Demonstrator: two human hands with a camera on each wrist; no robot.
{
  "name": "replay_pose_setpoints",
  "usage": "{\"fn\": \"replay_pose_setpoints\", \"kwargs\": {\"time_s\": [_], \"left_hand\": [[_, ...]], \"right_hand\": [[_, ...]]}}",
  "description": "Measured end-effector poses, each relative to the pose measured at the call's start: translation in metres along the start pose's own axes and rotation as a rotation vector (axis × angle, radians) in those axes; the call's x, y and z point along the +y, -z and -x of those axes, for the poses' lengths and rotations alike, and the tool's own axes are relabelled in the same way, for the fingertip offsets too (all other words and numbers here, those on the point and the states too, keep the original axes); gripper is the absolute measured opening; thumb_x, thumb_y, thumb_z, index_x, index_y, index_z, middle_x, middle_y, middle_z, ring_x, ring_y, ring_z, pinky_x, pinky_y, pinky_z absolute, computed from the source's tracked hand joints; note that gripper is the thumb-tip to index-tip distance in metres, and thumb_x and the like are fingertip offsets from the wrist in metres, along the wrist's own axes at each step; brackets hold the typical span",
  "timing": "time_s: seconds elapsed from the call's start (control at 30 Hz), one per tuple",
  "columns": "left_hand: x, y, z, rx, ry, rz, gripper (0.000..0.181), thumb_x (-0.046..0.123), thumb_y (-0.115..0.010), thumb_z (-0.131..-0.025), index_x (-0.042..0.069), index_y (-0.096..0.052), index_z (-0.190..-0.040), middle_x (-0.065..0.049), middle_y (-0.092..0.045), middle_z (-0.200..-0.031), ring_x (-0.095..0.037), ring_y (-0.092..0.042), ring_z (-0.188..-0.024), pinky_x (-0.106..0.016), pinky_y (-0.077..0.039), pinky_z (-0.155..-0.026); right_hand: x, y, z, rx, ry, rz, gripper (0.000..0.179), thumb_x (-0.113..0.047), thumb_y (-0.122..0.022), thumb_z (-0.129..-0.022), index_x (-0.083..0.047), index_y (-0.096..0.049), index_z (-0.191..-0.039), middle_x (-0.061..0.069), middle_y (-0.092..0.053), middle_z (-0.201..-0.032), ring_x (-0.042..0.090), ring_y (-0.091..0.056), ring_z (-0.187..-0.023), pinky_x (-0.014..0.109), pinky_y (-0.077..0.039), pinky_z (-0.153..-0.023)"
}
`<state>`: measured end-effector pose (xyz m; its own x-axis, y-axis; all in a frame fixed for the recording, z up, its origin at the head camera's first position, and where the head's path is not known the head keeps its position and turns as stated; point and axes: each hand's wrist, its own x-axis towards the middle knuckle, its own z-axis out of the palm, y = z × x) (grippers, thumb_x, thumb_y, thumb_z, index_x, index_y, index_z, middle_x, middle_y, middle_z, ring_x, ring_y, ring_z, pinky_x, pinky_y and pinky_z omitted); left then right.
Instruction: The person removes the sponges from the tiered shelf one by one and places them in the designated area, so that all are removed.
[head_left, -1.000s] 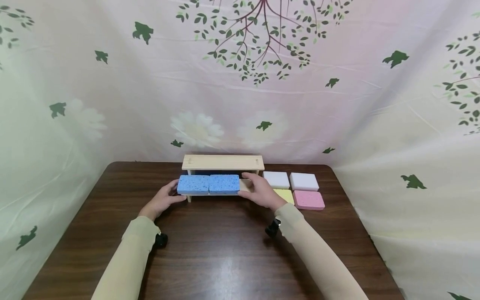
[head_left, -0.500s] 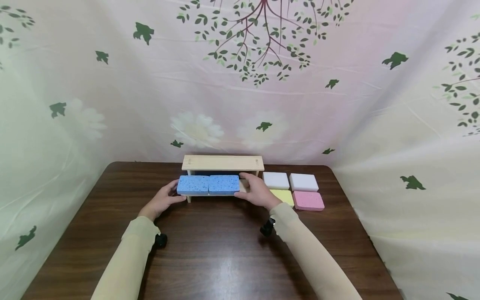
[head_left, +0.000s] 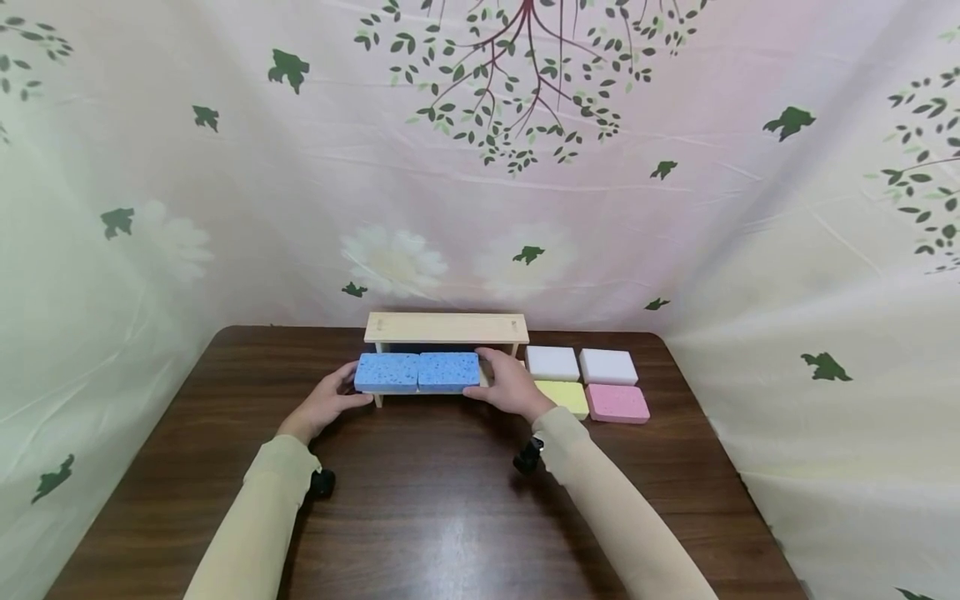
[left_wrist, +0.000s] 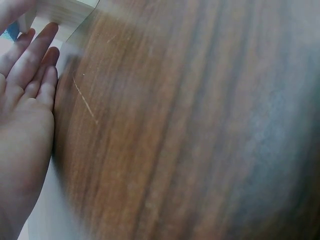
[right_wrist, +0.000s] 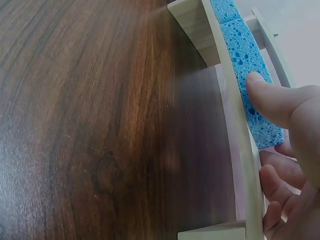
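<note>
Two blue sponges (head_left: 448, 372) sit on the wooden shelf (right_wrist: 253, 195) between the uncurled left grip (head_left: 322, 404) and the right grip (head_left: 510, 385), which pinches the nearer one, while four sponges (head_left: 617, 403) right of that grip lie as yet unshelved.

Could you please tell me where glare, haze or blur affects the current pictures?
Head view: pale glare on the table near the bottom edge, none strong on the blue sponges; left wrist view: the table soft and hazy toward the right, the left hand clearer; right wrist view: sheen on the table at left, blue sponges' pores crisp, upper right background washed out.
</note>
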<state>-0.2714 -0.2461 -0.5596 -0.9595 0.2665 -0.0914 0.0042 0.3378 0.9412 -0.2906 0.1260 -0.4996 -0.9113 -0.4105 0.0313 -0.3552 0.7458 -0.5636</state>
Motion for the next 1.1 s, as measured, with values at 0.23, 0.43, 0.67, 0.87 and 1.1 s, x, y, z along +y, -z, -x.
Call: {"fn": "replay_pose_setpoints", "kwargs": {"time_s": [0.23, 0.43, 0.67, 0.87, 1.1], "left_hand": [[-0.003, 0.001, -0.002, -0.003, -0.018, -0.004, 0.088, 0.026, -0.077, -0.097, 0.002, -0.026, -0.165, -0.026, -0.038, -0.164, -0.048, -0.030, -0.153, -0.067, -0.022, -0.123], [-0.002, 0.000, 0.000, 0.000, -0.005, -0.005, 0.088, 0.026, -0.077, -0.097, 0.002, -0.026, -0.165, -0.025, -0.036, -0.165, -0.048, -0.028, -0.154, -0.066, -0.021, -0.124], [-0.001, 0.000, 0.001, 0.006, 0.010, -0.002, 0.087, 0.023, -0.076, -0.098, 0.003, -0.026, -0.165, -0.025, -0.036, -0.165, -0.047, -0.030, -0.153, -0.066, -0.022, -0.124], [-0.001, 0.000, 0.001, 0.004, 0.015, 0.004, 0.087, 0.024, -0.077, -0.097, 0.003, -0.027, -0.165, -0.024, -0.035, -0.166, -0.047, -0.028, -0.154, -0.065, -0.020, -0.125], [0.000, -0.001, 0.001, 0.001, 0.011, -0.007, 0.088, 0.027, -0.077, -0.097, 0.003, -0.026, -0.165, -0.024, -0.034, -0.166, -0.048, -0.029, -0.153, -0.066, -0.021, -0.124]], "right_hand": [[0.001, -0.002, 0.002, 0.021, -0.023, -0.052, 0.084, -0.040, -0.086, -0.089, -0.008, -0.047, -0.157, 0.012, -0.055, -0.153, 0.030, -0.057, -0.135, 0.049, -0.048, -0.110], [0.004, -0.004, 0.004, 0.050, -0.015, -0.112, 0.082, -0.038, -0.087, -0.089, -0.009, -0.049, -0.155, 0.012, -0.061, -0.145, 0.026, -0.063, -0.119, 0.048, -0.053, -0.101], [0.006, -0.004, 0.005, 0.071, -0.007, -0.142, 0.080, -0.036, -0.087, -0.088, -0.008, -0.050, -0.154, 0.012, -0.065, -0.138, 0.022, -0.063, -0.102, 0.045, -0.055, -0.094], [0.006, -0.001, 0.012, 0.070, -0.016, -0.195, 0.079, -0.035, -0.086, -0.090, -0.009, -0.049, -0.155, 0.011, -0.066, -0.132, 0.024, -0.064, -0.111, 0.046, -0.055, -0.091], [0.009, 0.003, 0.018, 0.099, -0.021, -0.230, 0.074, -0.033, -0.087, -0.089, -0.013, -0.053, -0.152, 0.008, -0.067, -0.126, 0.024, -0.064, -0.112, 0.046, -0.056, -0.092]]}}
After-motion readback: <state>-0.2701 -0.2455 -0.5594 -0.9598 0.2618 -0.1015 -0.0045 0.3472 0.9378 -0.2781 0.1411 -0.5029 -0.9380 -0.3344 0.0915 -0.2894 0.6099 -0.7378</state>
